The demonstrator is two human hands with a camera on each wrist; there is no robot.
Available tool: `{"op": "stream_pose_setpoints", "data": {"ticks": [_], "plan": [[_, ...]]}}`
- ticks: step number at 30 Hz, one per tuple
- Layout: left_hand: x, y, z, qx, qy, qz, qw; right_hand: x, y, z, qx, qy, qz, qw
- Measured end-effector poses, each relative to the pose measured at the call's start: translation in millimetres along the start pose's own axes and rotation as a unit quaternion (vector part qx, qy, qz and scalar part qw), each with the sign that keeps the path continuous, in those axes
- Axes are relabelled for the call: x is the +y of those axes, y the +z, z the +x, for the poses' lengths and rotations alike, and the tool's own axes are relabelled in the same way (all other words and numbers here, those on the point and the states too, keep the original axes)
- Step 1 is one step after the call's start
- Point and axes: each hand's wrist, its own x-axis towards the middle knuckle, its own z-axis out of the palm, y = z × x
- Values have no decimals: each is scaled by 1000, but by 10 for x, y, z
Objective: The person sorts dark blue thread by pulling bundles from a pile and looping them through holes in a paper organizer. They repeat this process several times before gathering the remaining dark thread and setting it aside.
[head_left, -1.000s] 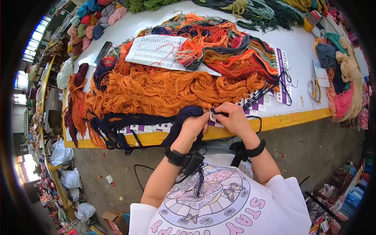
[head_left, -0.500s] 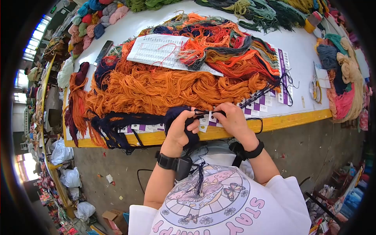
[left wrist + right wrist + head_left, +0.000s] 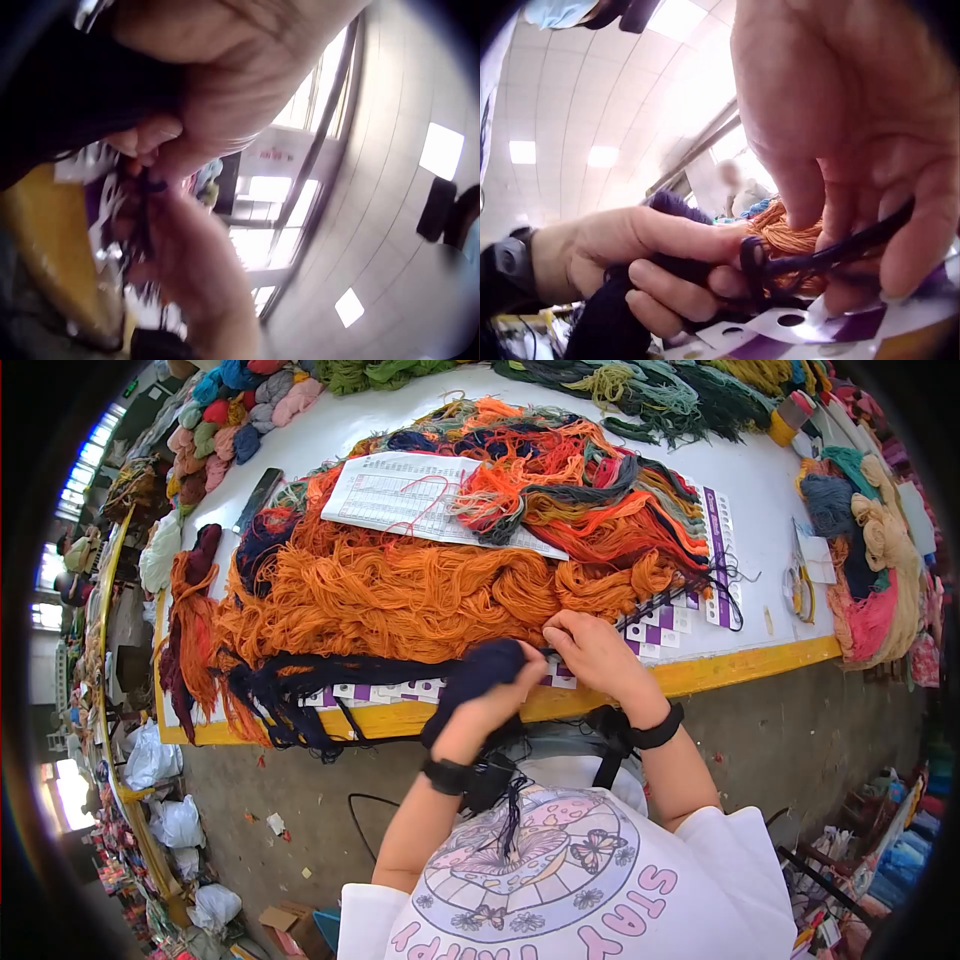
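Observation:
A dark navy skein of yarn point(image 3: 482, 678) hangs over the left hand point(image 3: 505, 698) at the table's front edge. In the right wrist view the left hand point(image 3: 660, 255) pinches a small navy loop point(image 3: 754, 262) between thumb and fingers. From that loop a navy strand point(image 3: 832, 255) runs to the right hand point(image 3: 855, 150), whose fingers and thumb grip it. Beneath both hands lie white and purple cards with round holes point(image 3: 787, 322). Orange yarn point(image 3: 400, 595) is heaped just behind the hands. In the left wrist view the right hand point(image 3: 195, 262) is blurred.
A printed sheet point(image 3: 385, 490) lies on the mixed yarn pile. Scissors point(image 3: 800, 592) are at the right, beside more skeins point(image 3: 880, 530). Dark green yarn point(image 3: 680, 400) is at the back. The yellow table edge point(image 3: 740, 667) runs in front; another person point(image 3: 742, 187) stands in the background.
The left hand first moved left, away from the right hand, drawing the strand out, then came back close to it with the navy skein. The right hand stayed nearly in place.

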Motion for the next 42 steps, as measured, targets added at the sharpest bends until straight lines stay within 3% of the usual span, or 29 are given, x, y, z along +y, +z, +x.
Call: {"op": "stream_pose_setpoints", "data": {"ticks": [1, 2, 3, 4, 5, 9, 11, 12, 15, 16, 17, 19, 22, 25, 32, 35, 38, 42], "plan": [[-24, -102, -5, 15, -116, -102, 988, -4, -28, 14, -16, 17, 8, 1000], [-95, -301, -54, 46, -199, -257, 945, -10, -49, 15, -31, 35, 18, 999], [-209, -582, -110, 75, -274, -403, 870, -10, -67, 21, -45, 51, 27, 997], [-346, -887, -189, 75, -245, -472, 843, -6, -78, 17, -48, 54, 31, 997], [-445, -1188, -269, 90, -239, -560, 788, -4, -84, 15, -52, 56, 35, 996], [-898, -1879, -709, 266, -206, -589, 735, 8, -75, 22, -60, 65, 41, 995], [-1197, -2072, -854, 460, -222, -484, 710, 2, -73, -5, -46, 65, 40, 996], [-1180, -2050, -913, 535, -225, -375, 723, -12, -61, -4, -39, 63, 41, 996], [-609, -1665, -816, 427, -201, -268, 840, -45, 77, -14, 25, 23, -28, 999], [-404, -1481, -751, 309, -174, -367, 860, -119, 166, -24, 39, 16, 36, 998], [-211, -1295, -689, 185, -144, -456, 858, -232, 251, -32, 12, -11, 123, 992], [80, -1028, -569, 40, -163, -527, 833, -525, 354, -68, -38, -57, 296, 953], [247, -751, -420, 10, -134, -533, 835, -843, 337, -135, -140, 52, 471, 869], [348, -733, -419, -31, -145, -486, 861, -729, 402, -113, -126, 72, 477, 867], [358, -801, -450, -42, -162, -525, 835, -668, 351, -163, -81, 62, 551, 828], [314, -802, -446, -45, -164, -555, 814, -616, 368, -153, -91, 76, 538, 834], [329, -776, -441, -54, -163, -568, 805, -732, 347, -163, -84, 86, 455, 882], [380, -743, -425, -38, -173, -573, 800, -776, 412, -182, -62, 48, 465, 882]]}}
